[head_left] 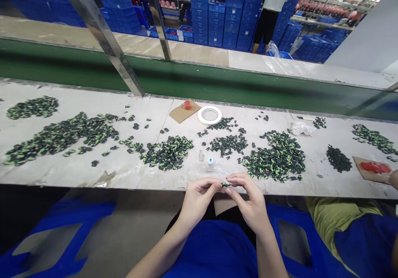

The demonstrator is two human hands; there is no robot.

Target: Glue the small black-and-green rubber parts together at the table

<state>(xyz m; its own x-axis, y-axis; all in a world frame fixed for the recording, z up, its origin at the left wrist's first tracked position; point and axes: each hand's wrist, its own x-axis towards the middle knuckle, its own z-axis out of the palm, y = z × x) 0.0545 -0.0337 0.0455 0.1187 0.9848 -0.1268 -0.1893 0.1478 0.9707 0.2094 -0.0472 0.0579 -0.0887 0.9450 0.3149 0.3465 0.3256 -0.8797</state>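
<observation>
At the table's front edge, my left hand [202,195] pinches a small dark green piece [225,184] between thumb and finger. My right hand [247,197] meets it from the other side, its fingertips closed on the same piece. Just beyond my hands stands a small white bottle [210,164] with a blue tip. Piles of dark pieces with bright green marks lie to the left [168,151] and right [276,155] of it. Behind the bottle are heaps of smaller plain dark pieces [228,144]. What the pinched piece consists of is too small to tell.
A roll of white tape [209,115] and a red cup [187,105] on cardboard [177,114] lie farther back. A green conveyor belt [199,77] runs behind the table [124,174]. A co-worker's hand [394,179] is at the right edge. Blue stools [96,216] flank me.
</observation>
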